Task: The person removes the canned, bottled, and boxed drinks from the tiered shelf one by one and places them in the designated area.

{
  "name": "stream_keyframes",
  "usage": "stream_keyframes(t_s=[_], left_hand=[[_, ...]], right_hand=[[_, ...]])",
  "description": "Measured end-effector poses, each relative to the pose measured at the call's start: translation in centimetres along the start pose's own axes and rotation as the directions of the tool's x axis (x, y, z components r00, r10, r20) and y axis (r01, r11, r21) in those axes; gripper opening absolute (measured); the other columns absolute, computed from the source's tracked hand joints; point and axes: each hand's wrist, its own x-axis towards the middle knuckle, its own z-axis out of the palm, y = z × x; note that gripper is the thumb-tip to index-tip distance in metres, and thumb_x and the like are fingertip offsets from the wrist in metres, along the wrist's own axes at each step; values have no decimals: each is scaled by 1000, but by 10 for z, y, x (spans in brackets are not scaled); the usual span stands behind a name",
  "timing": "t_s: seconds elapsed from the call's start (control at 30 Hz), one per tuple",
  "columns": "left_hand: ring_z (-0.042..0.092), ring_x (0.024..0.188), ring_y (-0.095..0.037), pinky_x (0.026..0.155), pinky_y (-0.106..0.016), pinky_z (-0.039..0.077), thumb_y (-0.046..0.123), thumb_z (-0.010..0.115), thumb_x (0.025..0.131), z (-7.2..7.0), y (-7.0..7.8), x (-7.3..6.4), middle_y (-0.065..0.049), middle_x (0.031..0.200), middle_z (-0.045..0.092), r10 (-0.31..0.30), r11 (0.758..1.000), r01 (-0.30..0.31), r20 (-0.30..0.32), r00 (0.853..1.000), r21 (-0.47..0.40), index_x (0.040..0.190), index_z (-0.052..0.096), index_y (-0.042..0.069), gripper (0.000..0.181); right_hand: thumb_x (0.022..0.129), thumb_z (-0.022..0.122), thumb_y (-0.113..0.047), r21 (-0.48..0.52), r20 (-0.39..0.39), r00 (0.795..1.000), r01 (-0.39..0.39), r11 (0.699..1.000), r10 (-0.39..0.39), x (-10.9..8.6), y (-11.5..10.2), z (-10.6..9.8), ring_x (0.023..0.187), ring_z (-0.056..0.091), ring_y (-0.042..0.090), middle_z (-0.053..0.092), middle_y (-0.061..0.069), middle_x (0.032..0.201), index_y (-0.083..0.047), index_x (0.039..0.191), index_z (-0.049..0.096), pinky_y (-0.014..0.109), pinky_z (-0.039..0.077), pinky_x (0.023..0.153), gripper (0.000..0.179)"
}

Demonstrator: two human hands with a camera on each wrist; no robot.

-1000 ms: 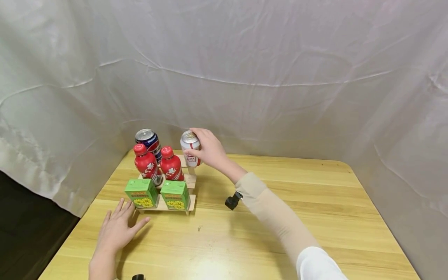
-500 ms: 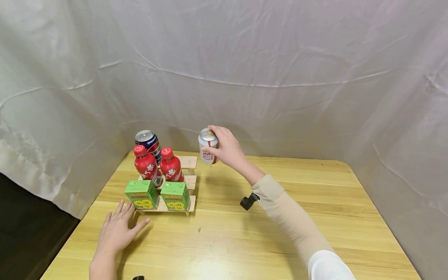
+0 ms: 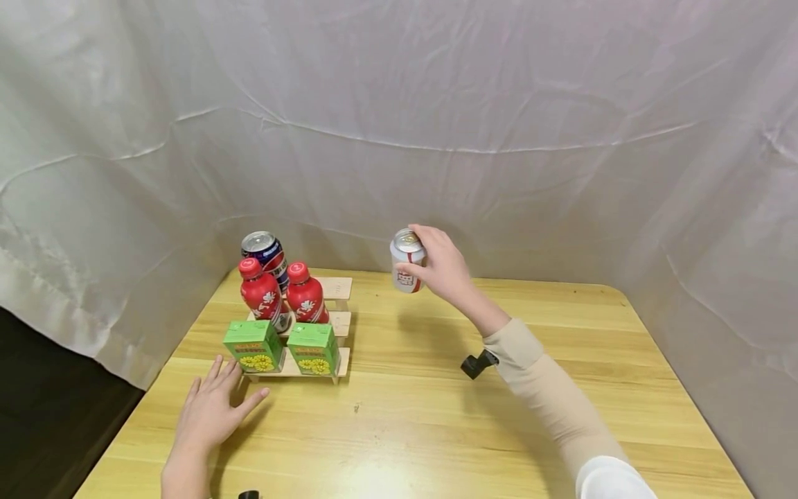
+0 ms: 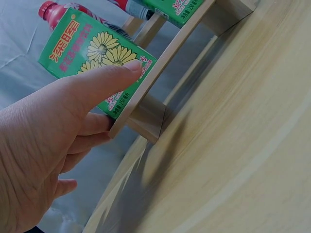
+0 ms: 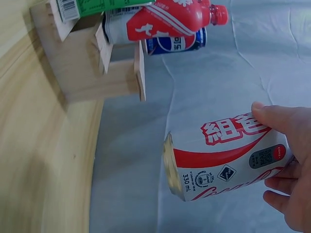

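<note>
A white drink can with red markings hangs upright above the table, gripped near its top by my right hand. In the right wrist view the can is clear of the shelf, its base uncovered. At the front left corner of the small wooden stepped rack lies my left hand, fingers spread. The left wrist view has that hand's thumb in front of a green drink carton, other fingers by the rack's end; whether they touch is unclear.
Two green cartons stand on the rack's front step. Two red bottles are on the middle step. A dark blue can occupies the top step's left. Grey cloth hangs behind the wooden table.
My right hand has carried the white can off the right end of the top step and away to the right. The left hand has stayed in place.
</note>
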Motion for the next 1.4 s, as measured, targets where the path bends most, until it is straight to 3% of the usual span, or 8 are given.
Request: stream_keyframes(t_s=[0.37,0.73,1.0,1.4], left_hand=[[20,146,-46,114,-71,12,66,53,88,-1,0,1,-27,154,32,-8,1000,9,22,1000,-6,146,39,-4,92],[20,146,-47,114,-71,12,67,53,88,-1,1,1,-28,154,32,-8,1000,8,31,999,-13,146,39,-4,92],[20,146,-46,114,-71,13,67,53,88,0,0,-1,-28,154,32,-10,1000,11,28,1000,-16,146,38,-3,92],[20,146,-46,114,-70,13,68,52,88,1,-1,1,-27,154,33,-9,1000,10,27,1000,-12,147,38,-3,93]], right_hand=[[83,77,-34,-27,-44,999,-23,999,22,-28,34,-24,131,46,34,53,17,139,-3,142,45,54,44,105,74],[82,78,-29,-21,-58,992,-117,993,116,-66,72,-42,130,44,41,50,23,141,-1,143,44,61,41,104,75],[84,77,-29,-12,-55,975,-214,977,214,-92,98,-49,133,41,43,47,24,144,-1,144,42,63,38,106,75],[86,75,-30,3,-68,948,-313,950,312,-116,131,-51,134,38,47,40,29,147,1,145,39,66,35,106,76]])
